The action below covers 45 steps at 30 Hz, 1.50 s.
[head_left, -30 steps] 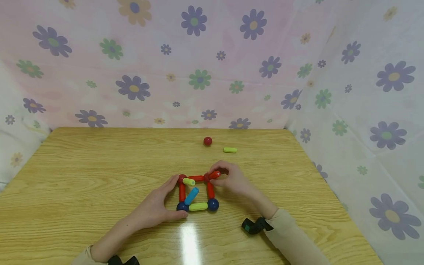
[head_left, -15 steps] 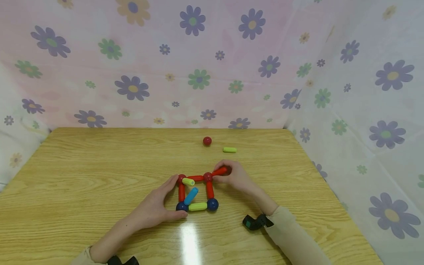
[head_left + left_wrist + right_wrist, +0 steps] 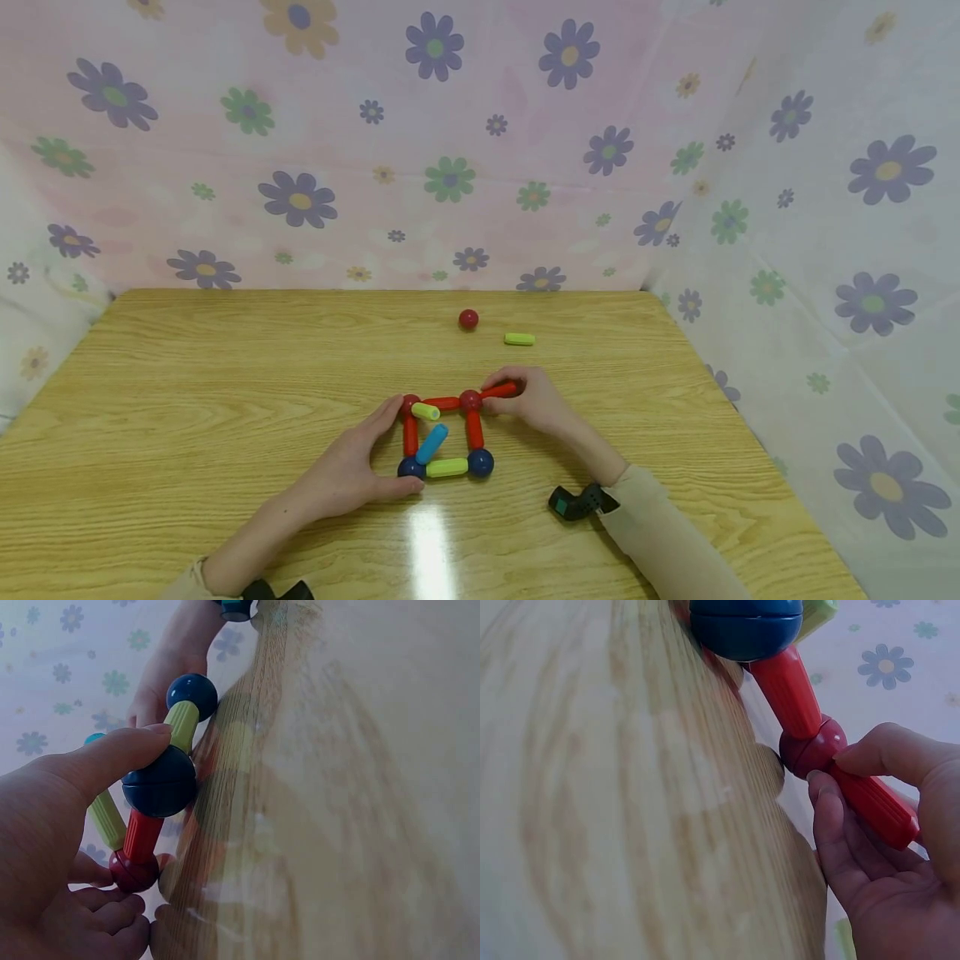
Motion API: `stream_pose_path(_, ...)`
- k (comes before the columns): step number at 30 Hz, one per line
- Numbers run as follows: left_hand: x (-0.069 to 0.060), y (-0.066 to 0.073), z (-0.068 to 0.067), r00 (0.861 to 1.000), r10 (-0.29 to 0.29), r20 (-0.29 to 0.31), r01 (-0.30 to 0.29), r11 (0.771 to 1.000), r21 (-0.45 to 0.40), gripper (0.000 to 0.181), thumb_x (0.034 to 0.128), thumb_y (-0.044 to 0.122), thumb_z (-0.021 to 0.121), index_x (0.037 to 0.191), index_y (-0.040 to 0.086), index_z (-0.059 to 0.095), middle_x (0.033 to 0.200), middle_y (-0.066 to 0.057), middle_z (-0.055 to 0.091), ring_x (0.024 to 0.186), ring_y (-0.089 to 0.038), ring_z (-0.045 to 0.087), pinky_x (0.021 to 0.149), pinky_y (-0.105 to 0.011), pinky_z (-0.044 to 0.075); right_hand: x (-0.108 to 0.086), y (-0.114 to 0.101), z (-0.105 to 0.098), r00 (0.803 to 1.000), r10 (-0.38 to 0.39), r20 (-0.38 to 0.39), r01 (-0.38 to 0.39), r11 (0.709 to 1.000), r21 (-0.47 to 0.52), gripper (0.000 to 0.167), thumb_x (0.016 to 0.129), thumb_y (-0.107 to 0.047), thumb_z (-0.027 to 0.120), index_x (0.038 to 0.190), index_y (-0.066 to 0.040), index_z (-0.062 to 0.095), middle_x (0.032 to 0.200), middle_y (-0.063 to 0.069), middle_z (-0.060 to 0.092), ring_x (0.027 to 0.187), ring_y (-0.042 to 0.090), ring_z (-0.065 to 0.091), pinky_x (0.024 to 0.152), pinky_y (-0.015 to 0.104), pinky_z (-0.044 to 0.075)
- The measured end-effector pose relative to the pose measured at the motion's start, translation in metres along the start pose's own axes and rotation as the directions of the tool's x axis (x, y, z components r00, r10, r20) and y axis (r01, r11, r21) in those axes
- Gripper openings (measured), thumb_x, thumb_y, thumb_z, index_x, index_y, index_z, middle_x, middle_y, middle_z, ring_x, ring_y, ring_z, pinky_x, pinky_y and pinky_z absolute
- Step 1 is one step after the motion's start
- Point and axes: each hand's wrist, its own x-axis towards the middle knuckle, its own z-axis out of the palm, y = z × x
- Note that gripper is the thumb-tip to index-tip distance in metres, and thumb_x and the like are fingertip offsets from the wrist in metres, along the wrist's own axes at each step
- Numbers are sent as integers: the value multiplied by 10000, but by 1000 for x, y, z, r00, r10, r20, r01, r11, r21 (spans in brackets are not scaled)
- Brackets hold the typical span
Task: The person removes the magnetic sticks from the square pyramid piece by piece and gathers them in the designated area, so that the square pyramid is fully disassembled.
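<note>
A square frame of magnetic balls and rods lies on the table, with red balls at its far corners and navy balls at its near ones. My left hand (image 3: 356, 467) holds its left side, thumb against the near-left navy ball (image 3: 159, 781) and fingers by the far-left red ball (image 3: 133, 871). With thumb and fingertips, my right hand (image 3: 536, 404) pinches a red rod (image 3: 877, 810) where it meets the far-right red ball (image 3: 814, 747). That rod points outward to the right. A blue rod (image 3: 432, 444) and a yellow-green rod (image 3: 426, 412) rise from the left corners.
Beyond the frame, a loose red ball (image 3: 468, 319) and a loose yellow-green rod (image 3: 519, 339) lie on the wooden table (image 3: 225, 358). Flowered cloth (image 3: 450, 125) hangs behind the table and at its sides.
The red rod in my right hand has tipped from upright to pointing outward right, and that hand has shifted slightly right with it. My left hand stays in place on the frame.
</note>
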Motion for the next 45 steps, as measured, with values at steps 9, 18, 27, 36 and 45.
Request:
stream_pose_path(9,0,0,-1,1000,2,-4,-2,1000,2,1144,734,591,821,1607,163,218,1655,-95,224,1499,-385,251,1149,-627,300,0,0,1,1000,-9,-11,8,1000,-21,172,858,-159,792,1024,-143,753,1022,43,696,850,185,596,719,251,502)
stream_pose_path(18,1,0,-1,1000,-8,2,8,1000,-2,1150,729,600,820,1609,173,214,1659,-82,214,1502,-380,244,1153,-624,296,0,1,3,999,-13,-32,11,998,-54,156,841,-142,786,991,-157,747,994,30,690,822,191,589,695,264,503)
stream_pose_path(27,1,2,-1,1000,-4,4,4,1000,4,1153,729,596,822,1608,166,213,1660,-78,211,1503,-373,247,1155,-613,301,0,4,2,999,5,-51,-6,1000,-18,164,842,-124,781,1002,-138,743,986,40,693,824,196,593,705,269,505)
stream_pose_path(36,0,2,0,1000,-11,6,11,1000,3,1151,731,591,824,1608,161,214,1661,-79,205,1504,-370,243,1161,-607,294,11,2,-22,994,31,-106,-25,998,58,248,864,-146,792,1078,-28,745,1019,64,734,900,154,660,787,250,540)
stream_pose_path(45,0,0,1,1000,-5,7,5,1000,7,1156,725,602,822,1609,175,212,1661,-70,207,1505,-368,240,1161,-609,293,29,-12,-59,960,134,-244,-92,980,177,446,868,-288,796,1222,-38,689,1129,65,689,1029,206,635,999,506,478)
